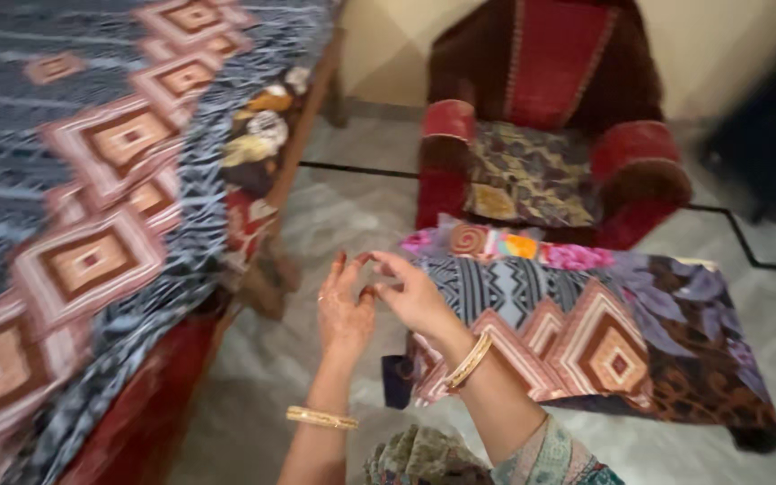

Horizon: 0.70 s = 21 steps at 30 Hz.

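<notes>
**Hands meet above the floor, between bed and stool**

Both hands are raised in the head view: the left hand (pixel 345 310) has its fingers spread and upright, holding nothing, and the right hand (pixel 413 295) pinches at the left's fingertips, touching them; whether anything sits in that pinch I cannot tell. Gold bangles (pixel 321 418) ring both wrists. Just behind the right hand stands a low stool under a patterned cloth (pixel 604 346). A bed with a diamond-patterned cover (pixel 92 224) fills the left, and a red armchair (pixel 550 135) stands beyond on the tiled floor (pixel 343 207).
</notes>
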### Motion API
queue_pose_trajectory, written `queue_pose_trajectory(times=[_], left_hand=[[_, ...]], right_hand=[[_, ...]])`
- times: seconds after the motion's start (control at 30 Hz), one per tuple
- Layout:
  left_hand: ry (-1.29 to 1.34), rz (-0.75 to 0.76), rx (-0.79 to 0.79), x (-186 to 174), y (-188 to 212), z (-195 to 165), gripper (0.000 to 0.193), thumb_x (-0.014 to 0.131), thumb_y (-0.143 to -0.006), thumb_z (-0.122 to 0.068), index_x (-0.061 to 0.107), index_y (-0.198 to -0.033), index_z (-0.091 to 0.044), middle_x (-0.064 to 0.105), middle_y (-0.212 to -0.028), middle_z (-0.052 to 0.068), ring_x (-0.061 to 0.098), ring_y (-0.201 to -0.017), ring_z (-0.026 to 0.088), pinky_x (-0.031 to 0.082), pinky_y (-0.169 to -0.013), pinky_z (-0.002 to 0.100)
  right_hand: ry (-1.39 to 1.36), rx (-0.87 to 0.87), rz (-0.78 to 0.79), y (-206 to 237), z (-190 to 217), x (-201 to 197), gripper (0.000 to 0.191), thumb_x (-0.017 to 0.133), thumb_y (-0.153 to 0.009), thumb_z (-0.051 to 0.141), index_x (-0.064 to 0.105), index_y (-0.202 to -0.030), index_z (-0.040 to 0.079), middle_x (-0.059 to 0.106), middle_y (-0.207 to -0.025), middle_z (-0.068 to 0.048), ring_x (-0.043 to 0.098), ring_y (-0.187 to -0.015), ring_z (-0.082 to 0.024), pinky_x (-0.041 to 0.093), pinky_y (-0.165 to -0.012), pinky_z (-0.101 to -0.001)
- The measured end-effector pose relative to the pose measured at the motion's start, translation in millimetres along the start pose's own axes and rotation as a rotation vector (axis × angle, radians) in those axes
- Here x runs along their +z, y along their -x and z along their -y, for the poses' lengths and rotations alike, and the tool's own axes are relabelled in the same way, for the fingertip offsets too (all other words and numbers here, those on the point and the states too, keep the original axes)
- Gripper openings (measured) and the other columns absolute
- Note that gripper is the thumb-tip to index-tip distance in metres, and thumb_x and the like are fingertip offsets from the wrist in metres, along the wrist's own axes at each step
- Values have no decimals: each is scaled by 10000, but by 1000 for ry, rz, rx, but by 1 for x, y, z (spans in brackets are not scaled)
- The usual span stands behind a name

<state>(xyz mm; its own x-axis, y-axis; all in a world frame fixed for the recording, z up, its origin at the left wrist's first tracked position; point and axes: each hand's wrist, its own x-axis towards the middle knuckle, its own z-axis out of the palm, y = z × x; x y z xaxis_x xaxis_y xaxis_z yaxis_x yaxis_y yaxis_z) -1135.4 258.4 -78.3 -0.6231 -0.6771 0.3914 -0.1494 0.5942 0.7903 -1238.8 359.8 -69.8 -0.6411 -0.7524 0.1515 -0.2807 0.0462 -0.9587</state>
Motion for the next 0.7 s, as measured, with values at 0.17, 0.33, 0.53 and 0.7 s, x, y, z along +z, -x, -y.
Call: queue_pose_trajectory(times=[0.17,0.33,0.53,0.7], left_hand=[[-146,-134,-116,-97,40,20,553,735,-793,-84,646,-1321,-221,489,-1540,187,502,-1356,404,437,-1088,473],[-181,-250,-234,-171,81,49,543,750,-810,-142,642,-1340,-182,485,-1531,195,468,-1377,409,397,-1117,483],[-276,-409,-387,-247,143,104,573,766,-803,-189,624,-1351,-99,483,-1498,253,459,-1361,439,372,-1117,504],[-347,-530,-486,-286,180,141,548,748,-823,-231,626,-1326,-51,519,-1463,286,501,-1328,446,400,-1114,498]], right_hand=[[-15,75,183,25,33,91,555,680,-924,89,549,-1461,135,681,-1335,-105,666,-939,-130,573,-810,-290],[-118,170,350,43,55,164,569,653,-925,112,525,-1476,171,650,-1352,-63,666,-993,-123,550,-762,-300],[-67,235,538,68,75,250,579,664,-912,165,515,-1470,189,636,-1380,-27,673,-1053,-127,565,-771,-311],[-14,285,686,77,83,305,575,673,-907,193,526,-1463,195,628,-1364,-30,673,-1043,-137,564,-763,-330]])
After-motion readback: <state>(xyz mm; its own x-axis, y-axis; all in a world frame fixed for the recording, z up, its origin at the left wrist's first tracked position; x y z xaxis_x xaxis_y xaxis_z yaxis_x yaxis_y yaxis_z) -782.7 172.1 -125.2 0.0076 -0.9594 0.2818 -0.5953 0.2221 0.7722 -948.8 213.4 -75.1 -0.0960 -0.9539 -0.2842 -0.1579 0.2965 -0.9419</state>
